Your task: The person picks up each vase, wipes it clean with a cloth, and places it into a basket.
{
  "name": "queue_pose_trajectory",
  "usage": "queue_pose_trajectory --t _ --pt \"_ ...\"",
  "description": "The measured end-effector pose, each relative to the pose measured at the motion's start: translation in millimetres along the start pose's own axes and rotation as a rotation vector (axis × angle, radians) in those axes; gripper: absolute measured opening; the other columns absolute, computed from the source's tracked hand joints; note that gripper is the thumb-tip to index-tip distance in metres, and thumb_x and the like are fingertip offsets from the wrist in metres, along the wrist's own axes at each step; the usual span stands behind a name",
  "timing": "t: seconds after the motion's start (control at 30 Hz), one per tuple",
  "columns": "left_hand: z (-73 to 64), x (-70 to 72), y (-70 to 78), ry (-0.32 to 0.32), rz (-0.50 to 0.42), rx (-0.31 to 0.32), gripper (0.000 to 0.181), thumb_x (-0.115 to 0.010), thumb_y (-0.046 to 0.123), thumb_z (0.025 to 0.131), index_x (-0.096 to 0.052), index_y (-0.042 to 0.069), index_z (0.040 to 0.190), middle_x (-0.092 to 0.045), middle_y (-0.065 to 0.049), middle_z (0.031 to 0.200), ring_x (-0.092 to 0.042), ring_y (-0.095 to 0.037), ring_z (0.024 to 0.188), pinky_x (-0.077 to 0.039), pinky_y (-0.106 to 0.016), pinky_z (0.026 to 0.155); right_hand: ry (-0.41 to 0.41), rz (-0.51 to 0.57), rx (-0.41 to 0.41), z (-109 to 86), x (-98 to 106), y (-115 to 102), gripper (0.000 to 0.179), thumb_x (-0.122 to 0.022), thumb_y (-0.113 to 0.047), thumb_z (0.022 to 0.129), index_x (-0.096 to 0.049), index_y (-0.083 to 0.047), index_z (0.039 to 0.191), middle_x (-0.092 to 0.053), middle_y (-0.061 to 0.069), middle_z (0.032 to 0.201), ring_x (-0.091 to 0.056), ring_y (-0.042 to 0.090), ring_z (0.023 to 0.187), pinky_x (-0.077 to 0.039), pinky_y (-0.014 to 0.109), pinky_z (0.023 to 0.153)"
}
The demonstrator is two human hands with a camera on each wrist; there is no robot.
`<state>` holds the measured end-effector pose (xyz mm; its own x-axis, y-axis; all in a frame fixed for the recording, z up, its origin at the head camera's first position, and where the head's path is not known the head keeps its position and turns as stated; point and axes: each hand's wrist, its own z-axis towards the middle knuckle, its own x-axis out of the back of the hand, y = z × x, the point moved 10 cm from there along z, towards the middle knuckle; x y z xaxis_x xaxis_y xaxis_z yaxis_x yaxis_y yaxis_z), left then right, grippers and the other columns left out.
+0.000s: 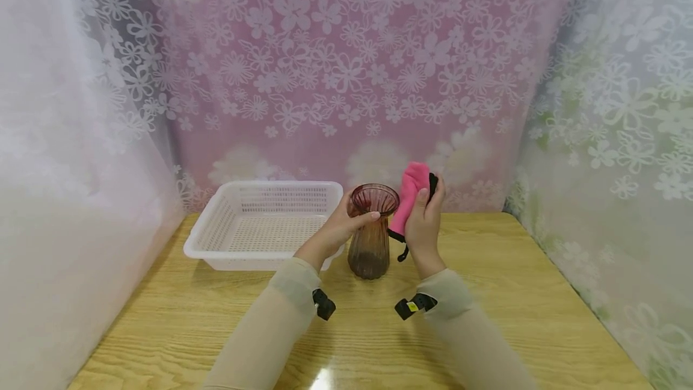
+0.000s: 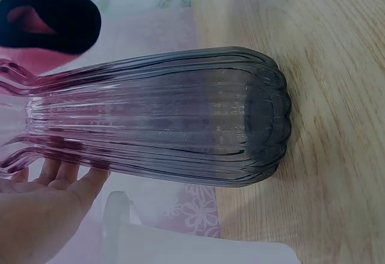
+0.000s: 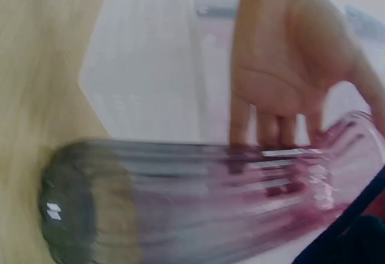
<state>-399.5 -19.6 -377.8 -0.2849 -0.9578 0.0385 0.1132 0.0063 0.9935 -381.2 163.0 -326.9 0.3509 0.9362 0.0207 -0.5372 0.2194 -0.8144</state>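
Note:
A ribbed glass vase (image 1: 369, 245), pinkish at the flared rim and smoky grey at the base, stands nearly upright in the middle of the head view. My left hand (image 1: 338, 224) grips it round the neck, thumb on the near side and fingers behind. In the left wrist view those fingers show against the side of the vase (image 2: 162, 119). My right hand (image 1: 426, 224) holds a folded pink cloth (image 1: 410, 194) with black trim and a small black loop, just right of the vase rim. The right wrist view is blurred; the vase (image 3: 174, 198) and left hand (image 3: 283, 65) fill much of it.
A white perforated plastic basket (image 1: 216, 262) sits at the back left of the wooden table (image 1: 476, 318), close behind the left hand. Floral curtains (image 1: 346, 77) hang at the back and both sides. Each wrist wears a black camera strap (image 1: 323, 304).

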Motion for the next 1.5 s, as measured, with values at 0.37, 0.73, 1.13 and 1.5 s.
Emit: queue_pose_trajectory --t 0.37,0.73,1.13,1.5 --pt "0.4 0.8 -2.1 0.0 -0.002 -0.012 0.086 -0.073 0.027 0.093 -0.018 0.027 0.16 -0.043 -0.009 0.153 -0.039 -0.025 0.142 -0.037 -0.048 0.11 0.08 0.083 0.008 -10.9 -14.3 9.3 0.054 -0.027 -0.026 0.111 -0.008 -0.014 0.16 -0.029 0.018 0.156 -0.044 0.032 0.131 -0.034 0.047 0.108" --pt "-0.1 3.1 1.7 0.004 0.001 -0.019 0.087 -0.073 0.026 0.093 -0.018 0.026 0.16 -0.043 -0.01 0.152 -0.039 -0.024 0.141 -0.036 -0.046 0.112 0.088 0.031 0.01 -16.8 -27.1 18.0 0.057 -0.027 -0.033 0.111 -0.006 -0.017 0.161 -0.024 0.013 0.161 -0.035 0.025 0.142 -0.028 0.045 0.115" --pt "1.8 0.3 -0.9 -0.016 -0.013 -0.027 0.086 -0.073 0.025 0.093 -0.018 0.028 0.159 -0.043 -0.009 0.153 -0.039 -0.024 0.142 -0.035 -0.046 0.112 0.097 0.018 -0.014 -20.7 -26.3 25.6 0.055 -0.026 -0.031 0.111 -0.008 -0.016 0.161 -0.028 0.014 0.159 -0.038 0.027 0.14 -0.029 0.047 0.114" --pt "1.7 0.8 -2.1 -0.021 -0.006 -0.024 0.091 -0.073 0.026 0.093 -0.013 0.026 0.161 -0.038 -0.01 0.157 -0.034 -0.025 0.145 -0.03 -0.047 0.116 0.059 -0.015 -0.066 -23.2 -30.3 38.5 0.056 -0.025 -0.036 0.11 -0.011 -0.013 0.16 -0.026 0.017 0.159 -0.035 0.031 0.142 -0.029 0.049 0.115"
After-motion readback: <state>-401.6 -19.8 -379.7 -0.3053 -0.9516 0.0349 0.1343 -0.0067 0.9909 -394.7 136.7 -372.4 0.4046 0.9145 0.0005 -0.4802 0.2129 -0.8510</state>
